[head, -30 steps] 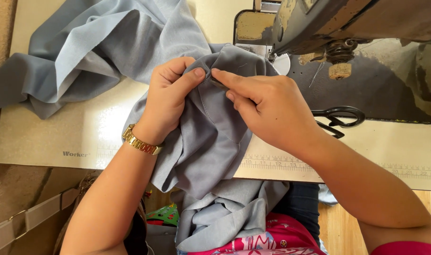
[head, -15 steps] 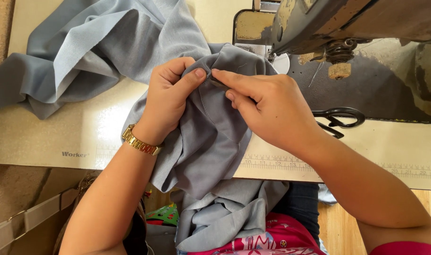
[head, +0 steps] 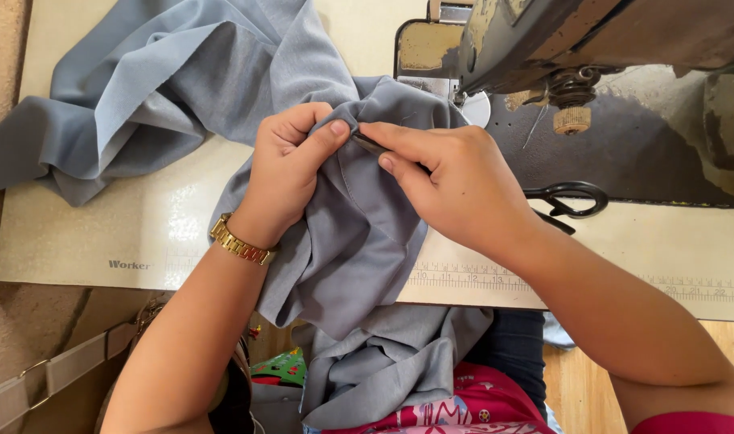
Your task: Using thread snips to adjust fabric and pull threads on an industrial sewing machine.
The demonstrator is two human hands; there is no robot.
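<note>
We compared this moment with the views from a second and half a second before: almost nothing had moved. Our left hand (head: 290, 173) stayed pinched on a raised fold of the grey-blue fabric (head: 359, 241), thumb tip pressed against the curled fingers. Our right hand (head: 455, 181) met it from the right, thumb and forefinger closed narrowly on the same fold, right at the left thumb. The one small change we noted was at the right fingertips, which had crept a little along the fold; a thin dark line showed between them, and we could not tell whether it was a tool or a crease.

The fabric lay bunched over the near edge of the pale sewing table (head: 85, 233), one part spread at far left, the rest hanging down into our lap. The sewing machine (head: 592, 48) stood at far right, its needle area just beyond the fold. Black scissors (head: 568, 201) rested right of the right hand, untouched. A gold watch (head: 240, 243) sat on the left wrist.

We judged this as fine, slow work on the fold, with the cloth not yet under the machine.
</note>
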